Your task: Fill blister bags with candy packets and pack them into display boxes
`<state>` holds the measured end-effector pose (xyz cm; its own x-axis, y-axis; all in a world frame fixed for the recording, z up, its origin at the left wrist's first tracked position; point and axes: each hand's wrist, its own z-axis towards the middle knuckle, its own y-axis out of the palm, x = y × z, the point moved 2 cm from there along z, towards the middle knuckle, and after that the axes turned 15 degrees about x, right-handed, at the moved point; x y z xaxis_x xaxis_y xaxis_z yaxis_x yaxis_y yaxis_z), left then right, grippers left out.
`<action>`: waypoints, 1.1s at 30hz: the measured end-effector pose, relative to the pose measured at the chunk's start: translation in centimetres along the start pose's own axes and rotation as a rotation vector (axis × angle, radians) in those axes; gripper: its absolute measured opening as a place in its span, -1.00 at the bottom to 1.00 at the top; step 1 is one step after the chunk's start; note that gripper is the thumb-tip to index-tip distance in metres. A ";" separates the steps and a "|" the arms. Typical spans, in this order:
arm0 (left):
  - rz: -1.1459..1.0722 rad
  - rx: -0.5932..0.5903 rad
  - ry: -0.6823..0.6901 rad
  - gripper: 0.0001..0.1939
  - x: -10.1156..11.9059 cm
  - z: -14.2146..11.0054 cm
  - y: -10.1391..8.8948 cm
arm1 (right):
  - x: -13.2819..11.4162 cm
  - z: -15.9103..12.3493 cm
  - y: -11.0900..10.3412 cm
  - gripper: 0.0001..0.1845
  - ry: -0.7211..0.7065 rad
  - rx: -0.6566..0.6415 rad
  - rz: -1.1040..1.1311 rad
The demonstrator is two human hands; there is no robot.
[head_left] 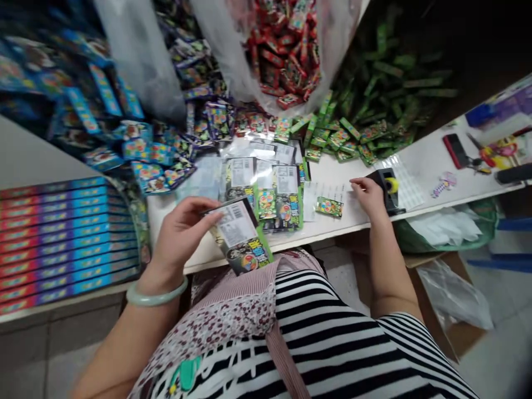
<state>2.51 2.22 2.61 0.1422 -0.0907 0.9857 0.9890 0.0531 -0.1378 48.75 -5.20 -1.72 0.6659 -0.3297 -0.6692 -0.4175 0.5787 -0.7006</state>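
Observation:
My left hand (180, 235) grips a flat black-and-green printed packet (241, 238) by its upper left edge, thumb on top. The packet is tilted over the table's front edge, its white barcode label facing up. My right hand (369, 197) is closed in a pinch just left of a black tape dispenser (382, 185) with a yellow core. Whatever its fingertips may hold is too small to make out. Left of that hand, a small green box (330, 206) lies on a pale sheet (310, 194). More matching packets (286, 191) overlap between my hands, with another green box (266, 204) on them.
Piles of blue boxes (143, 149), purple boxes (218, 119), red boxes (286, 61) and green boxes (344, 136) line the back. Stacked multicoloured cartons (62, 238) stand at left. Scissors (477, 160) and a red-and-black object (455, 151) lie at right. An open cardboard box (461, 332) sits below.

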 end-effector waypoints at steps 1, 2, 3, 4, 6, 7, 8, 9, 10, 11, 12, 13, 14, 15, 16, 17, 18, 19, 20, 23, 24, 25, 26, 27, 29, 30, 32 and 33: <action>0.008 0.004 -0.009 -0.82 -0.2 0.1 0.1 | 0.1 -0.2 0.1 -0.70 -0.019 -0.034 -0.040; 0.014 0.009 -0.015 -0.82 -0.4 0.1 0.2 | 0.0 -0.4 0.3 -0.70 -0.033 -0.055 -0.070; 0.020 0.015 -0.019 -0.81 -0.5 0.1 0.2 | -0.2 -0.5 0.5 -0.70 -0.041 -0.068 -0.098; 0.027 0.023 -0.023 -0.80 -0.6 0.1 0.3 | -0.5 -0.6 0.8 -0.70 -0.047 -0.078 -0.124; 0.039 0.041 -0.024 -0.79 -0.7 0.1 0.3 | -1.0 -0.5 1.3 -0.73 -0.056 -0.095 -0.168; 0.043 0.046 -0.021 -0.79 -0.7 0.1 0.3 | -1.3 -0.4 1.5 -0.76 -0.060 -0.103 -0.181; 0.044 0.050 -0.017 -0.79 -0.7 0.0 0.2 | -1.5 -0.3 1.6 -0.80 -0.066 -0.109 -0.189; 0.043 0.050 -0.015 -0.79 -0.7 0.0 0.2 | -1.6 -0.3 1.6 -0.84 -0.074 -0.113 -0.196; 0.042 0.046 -0.017 -0.79 -0.7 0.0 0.2 | -1.7 -0.4 1.6 -0.87 -0.080 -0.117 -0.202; 0.036 0.045 -0.020 -0.79 -0.7 -0.1 0.2 | -1.6 -0.5 1.5 -0.89 -0.083 -0.121 -0.207; 0.028 0.046 -0.025 -0.78 -0.7 -0.1 0.2 | -1.5 -0.7 1.2 -0.90 -0.082 -0.134 -0.203; 0.020 0.049 -0.030 -0.78 -0.7 -0.2 0.2 | -1.2 -0.9 0.9 -0.92 -0.073 -0.150 -0.176; 0.013 0.051 -0.033 -0.78 -0.7 -0.2 0.2 | -0.8 -1.1 0.4 -0.92 -0.060 -0.170 -0.127; 0.010 0.053 -0.036 -0.77 -0.7 -0.3 0.3 | -0.4 -1.3 -0.2 -0.91 -0.047 -0.183 -0.066; 0.010 0.050 -0.038 -0.77 -0.7 -0.3 0.3 | -0.1 -1.5 -0.9 -0.87 -0.037 -0.184 -0.001; 0.011 0.041 -0.037 -0.76 -0.6 -0.4 0.4 | 0.0 -1.5 -1.7 -0.83 -0.032 -0.168 0.054; 0.013 0.030 -0.033 -0.76 -0.5 -0.4 0.6 | -0.2 -1.5 -2.5 -0.78 -0.032 -0.134 0.092; 0.013 0.020 -0.026 -0.75 -0.3 -0.5 0.7 | -0.9 -1.6 -3.1 -0.74 -0.033 -0.093 0.123; 0.011 0.009 -0.016 -0.75 -0.1 -0.6 0.9 | -2.1 -1.6 -3.6 -0.72 -0.037 -0.067 0.161; 0.016 -0.027 0.020 -0.72 0.7 -1.1 1.6 | -8.8 -2.6 -3.1 -0.73 -0.082 -0.178 0.389; 0.024 -0.041 0.033 -0.72 1.0 -1.3 1.8 | -11.7 -3.3 -2.4 -0.72 -0.126 -0.282 0.460; 0.035 -0.053 0.051 -0.73 1.2 -1.5 1.9 | -14.7 -4.0 -1.5 -0.70 -0.169 -0.388 0.524; 0.046 -0.061 0.071 -0.74 1.4 -1.6 2.0 | -17.5 -4.8 -0.5 -0.68 -0.214 -0.491 0.580; 0.057 -0.064 0.095 -0.76 1.6 -1.8 2.0 | -20.1 -5.6 0.6 -0.67 -0.255 -0.573 0.613; 0.076 -0.065 0.141 -0.80 1.8 -2.0 1.9 | -23.9 -6.8 3.0 -0.65 -0.330 -0.689 0.642; 0.081 -0.064 0.159 -0.82 2.0 -2.1 1.8 | -25.1 -7.1 4.2 -0.63 -0.360 -0.726 0.641; 0.078 -0.067 0.182 -0.86 2.1 -2.1 1.6 | -26.4 -7.3 6.3 -0.59 -0.395 -0.783 0.620; 0.070 -0.070 0.186 -0.87 2.1 -2.1 1.5 | -26.6 -7.3 7.2 -0.57 -0.394 -0.807 0.603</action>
<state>4.41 0.00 4.29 0.2096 -0.2716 0.9393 0.9758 -0.0025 -0.2184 23.52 2.32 9.26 0.3064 0.1917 -0.9324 -0.9309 -0.1445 -0.3356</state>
